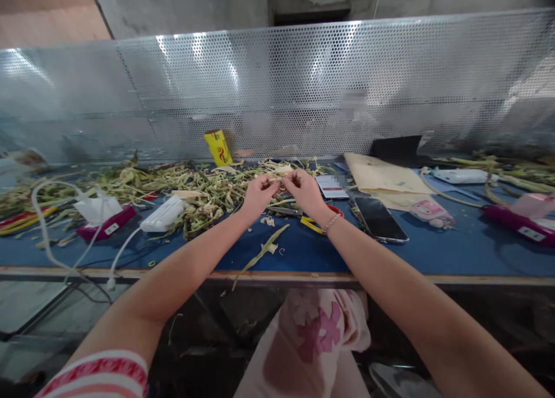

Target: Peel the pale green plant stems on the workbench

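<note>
Both my hands meet over the dried plant heap's front edge, fingertips pinched close together. My left hand (261, 194) and my right hand (305, 191) grip a thin, pale plant strip (281, 180) between them, largely hidden by the fingers. Under my right wrist lie scissors (313, 225) with yellow and red handles, their blades pointing left. A long green-yellow withered leaf (262, 252) rests on the blue tabletop nearer to me, with small pale scraps beside it. Left of my left hand spreads a heap of dried green and tan leaves (208, 204).
Right of my hands lie a black phone (380, 218), brown paper (385, 175), a pink pouch (431, 212) and a purple power strip (520, 224). To the left are a white adapter (162, 214) and cables. A yellow tube (218, 147) stands before the perforated metal screen (243, 97).
</note>
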### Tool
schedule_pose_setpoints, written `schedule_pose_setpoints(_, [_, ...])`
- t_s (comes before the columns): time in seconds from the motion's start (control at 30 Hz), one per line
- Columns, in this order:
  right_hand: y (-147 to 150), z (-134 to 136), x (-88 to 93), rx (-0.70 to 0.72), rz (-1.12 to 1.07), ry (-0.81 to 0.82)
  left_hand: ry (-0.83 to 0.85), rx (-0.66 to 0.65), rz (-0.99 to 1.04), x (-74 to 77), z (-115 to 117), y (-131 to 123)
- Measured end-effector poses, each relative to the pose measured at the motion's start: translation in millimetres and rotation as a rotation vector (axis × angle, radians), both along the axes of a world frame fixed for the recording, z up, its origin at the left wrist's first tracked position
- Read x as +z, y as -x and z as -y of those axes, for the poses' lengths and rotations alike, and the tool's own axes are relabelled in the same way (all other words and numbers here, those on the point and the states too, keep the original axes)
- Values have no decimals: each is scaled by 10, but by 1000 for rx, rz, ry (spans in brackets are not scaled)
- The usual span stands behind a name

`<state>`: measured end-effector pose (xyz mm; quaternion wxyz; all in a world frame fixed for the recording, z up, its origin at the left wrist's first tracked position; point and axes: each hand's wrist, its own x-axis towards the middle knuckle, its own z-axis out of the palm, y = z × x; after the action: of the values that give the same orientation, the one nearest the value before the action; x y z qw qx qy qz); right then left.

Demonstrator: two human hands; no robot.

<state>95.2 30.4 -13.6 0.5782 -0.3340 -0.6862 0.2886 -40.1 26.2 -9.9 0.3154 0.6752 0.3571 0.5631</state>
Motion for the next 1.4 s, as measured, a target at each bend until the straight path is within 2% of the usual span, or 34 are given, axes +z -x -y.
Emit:
schedule_pose_setpoints(0.33, [27, -28, -28, -4, -54, 54, 17, -16, -35, 44, 31, -14])
schedule_pose_setpoints(0.53, [33, 3, 27, 32, -67, 89, 24, 4, 90, 20, 14, -31])
schedule_pose_setpoints(0.73, [11, 41, 54, -102, -5, -22, 211, -125, 321, 19, -10, -59])
schedule_pose_setpoints(0.93, [8, 17, 39, -61, 39, -53, 380, -190, 327, 88, 13, -23])
schedule_pose_setpoints(1.4, [-8, 41, 61, -84, 150, -50, 301, -159, 338, -3, -38, -49])
